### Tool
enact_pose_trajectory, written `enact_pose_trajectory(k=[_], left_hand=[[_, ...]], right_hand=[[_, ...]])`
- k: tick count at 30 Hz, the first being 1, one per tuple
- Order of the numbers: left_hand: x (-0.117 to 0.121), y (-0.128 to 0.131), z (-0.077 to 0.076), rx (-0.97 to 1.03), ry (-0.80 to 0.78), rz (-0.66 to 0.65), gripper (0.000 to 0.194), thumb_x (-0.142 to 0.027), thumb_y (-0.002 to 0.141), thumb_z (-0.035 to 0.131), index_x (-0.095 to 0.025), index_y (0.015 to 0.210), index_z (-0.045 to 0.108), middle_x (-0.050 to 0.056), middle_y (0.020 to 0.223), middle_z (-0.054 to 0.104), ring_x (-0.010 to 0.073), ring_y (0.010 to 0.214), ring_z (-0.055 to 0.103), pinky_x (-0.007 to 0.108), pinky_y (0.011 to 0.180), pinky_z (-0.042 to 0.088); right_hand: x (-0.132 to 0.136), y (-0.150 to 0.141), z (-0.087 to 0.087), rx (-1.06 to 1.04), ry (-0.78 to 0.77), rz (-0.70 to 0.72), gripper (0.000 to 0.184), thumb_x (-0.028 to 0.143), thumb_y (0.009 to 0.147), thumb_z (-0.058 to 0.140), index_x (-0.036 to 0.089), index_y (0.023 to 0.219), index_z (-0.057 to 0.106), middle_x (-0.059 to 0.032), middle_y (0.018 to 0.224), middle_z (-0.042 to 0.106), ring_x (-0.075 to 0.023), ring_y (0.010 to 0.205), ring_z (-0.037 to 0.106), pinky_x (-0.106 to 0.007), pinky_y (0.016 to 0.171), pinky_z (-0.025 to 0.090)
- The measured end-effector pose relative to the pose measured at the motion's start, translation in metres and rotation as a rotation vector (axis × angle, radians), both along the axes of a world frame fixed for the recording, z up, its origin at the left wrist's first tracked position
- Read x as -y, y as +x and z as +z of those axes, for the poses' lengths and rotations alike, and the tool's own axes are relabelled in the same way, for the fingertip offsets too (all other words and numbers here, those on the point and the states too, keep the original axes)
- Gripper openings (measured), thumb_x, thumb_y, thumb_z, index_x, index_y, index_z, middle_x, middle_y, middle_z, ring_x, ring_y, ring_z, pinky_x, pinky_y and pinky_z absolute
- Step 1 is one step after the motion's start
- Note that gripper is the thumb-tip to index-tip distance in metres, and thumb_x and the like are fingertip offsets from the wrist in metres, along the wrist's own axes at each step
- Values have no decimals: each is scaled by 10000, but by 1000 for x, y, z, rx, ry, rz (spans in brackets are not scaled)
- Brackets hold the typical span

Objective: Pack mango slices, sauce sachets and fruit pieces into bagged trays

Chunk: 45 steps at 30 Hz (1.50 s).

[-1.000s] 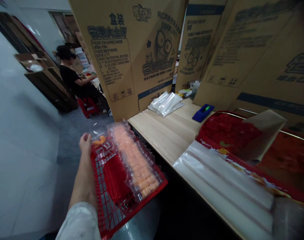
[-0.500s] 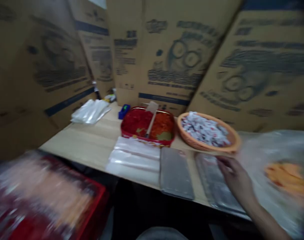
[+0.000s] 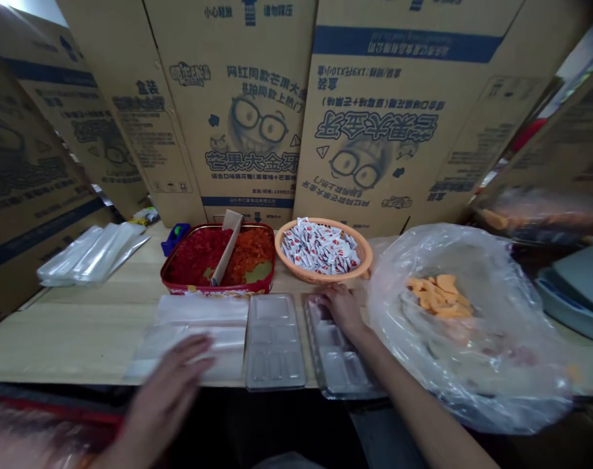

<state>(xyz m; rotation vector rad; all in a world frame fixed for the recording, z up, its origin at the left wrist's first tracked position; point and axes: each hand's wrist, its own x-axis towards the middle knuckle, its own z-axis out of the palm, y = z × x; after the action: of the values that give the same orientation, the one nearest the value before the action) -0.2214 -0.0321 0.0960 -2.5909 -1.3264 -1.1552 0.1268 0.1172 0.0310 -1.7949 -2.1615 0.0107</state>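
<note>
My left hand (image 3: 166, 387) is slightly blurred above the front table edge, fingers stretched out and holding nothing. It is nearest to a stack of clear plastic bags (image 3: 198, 322). My right hand (image 3: 342, 309) reaches over a clear compartment tray (image 3: 338, 358), its fingers bent together at the tray's far end. What the fingertips hold, if anything, is hidden. Between the hands lies another clear compartment tray (image 3: 275, 342). Behind my right hand stands an orange basket (image 3: 367, 251) full of small white and red packets (image 3: 320, 247).
A red tin (image 3: 218, 288) holds red and orange shredded pieces with a cardboard divider. A large clear bag (image 3: 472, 358) with orange pieces (image 3: 440, 296) lies right. More bags (image 3: 94, 254) and a blue tape dispenser (image 3: 176, 240) sit left. Cardboard boxes (image 3: 257, 130) wall the back.
The view has swung to the right. My left hand has come into view over the front edge. My right hand stays at the far end of the right tray.
</note>
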Motion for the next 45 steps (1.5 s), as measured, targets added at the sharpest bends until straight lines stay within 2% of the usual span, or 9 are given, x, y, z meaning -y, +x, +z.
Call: enact_pose_trajectory(k=[2,5,8,17,24,30,39,42,45], left_hand=[[-10,62,-18,-139,38,-156,353,-114,824,477,-236,1152,529,55,1181,601,187,1194,466,331,954,437],[-20,140,-49,-363,-89,-258,486,-352,811,535,-183,1257,444,110,1340,464,279,1276,355,451,996,391],[-23,175,-70,-422,-204,-282,479,-402,837,474,-177,1258,446,111,1381,409,262,1310,280,409,1033,358],[-20,172,-80,-336,-357,-327,573,-301,790,573,-166,1316,390,134,1422,307,249,1333,192,398,1080,287],[-18,172,-78,-203,-456,-359,623,-246,764,607,-185,1336,365,105,1426,291,232,1336,168,381,1107,233],[-17,173,-77,-294,-435,-362,601,-260,773,591,-114,1318,383,146,1417,284,235,1340,135,378,1108,223],[-16,171,-83,-196,-477,-339,640,-256,762,608,-200,1344,348,113,1426,298,238,1337,177,404,1102,230],[-12,170,-80,-57,-550,-365,609,-234,805,552,-269,1363,310,77,1453,271,233,1350,161,437,1099,216],[-13,176,-69,337,-657,-279,680,-266,798,562,-297,1391,230,61,1499,138,249,1368,93,456,1100,186]], right_hand=[[4,-10,0,3,0,26,133,234,804,552,187,819,675,-83,934,637,-247,951,523,-342,773,314],[9,-17,2,-1,10,38,132,228,817,544,184,785,665,-77,905,632,-230,923,525,-338,767,294],[12,-15,4,-12,32,36,140,225,829,531,186,784,658,-68,884,628,-223,913,522,-339,776,283],[3,-8,1,-17,-22,113,152,155,819,508,129,883,643,-135,980,610,-248,962,508,-343,808,365],[1,12,-5,-30,-99,204,191,98,810,486,136,903,649,-96,907,638,-206,884,546,-300,791,391],[4,12,-10,-76,38,227,191,108,824,472,128,911,641,-100,894,623,-225,887,520,-334,805,384],[5,13,-11,-198,242,301,216,127,855,410,143,860,626,-89,836,588,-214,835,503,-355,788,414],[7,15,-7,-254,302,332,235,141,871,386,148,907,618,-88,859,582,-211,854,505,-353,782,424],[9,14,7,-338,372,312,242,164,882,382,170,962,611,-86,907,584,-211,898,505,-362,804,424]])
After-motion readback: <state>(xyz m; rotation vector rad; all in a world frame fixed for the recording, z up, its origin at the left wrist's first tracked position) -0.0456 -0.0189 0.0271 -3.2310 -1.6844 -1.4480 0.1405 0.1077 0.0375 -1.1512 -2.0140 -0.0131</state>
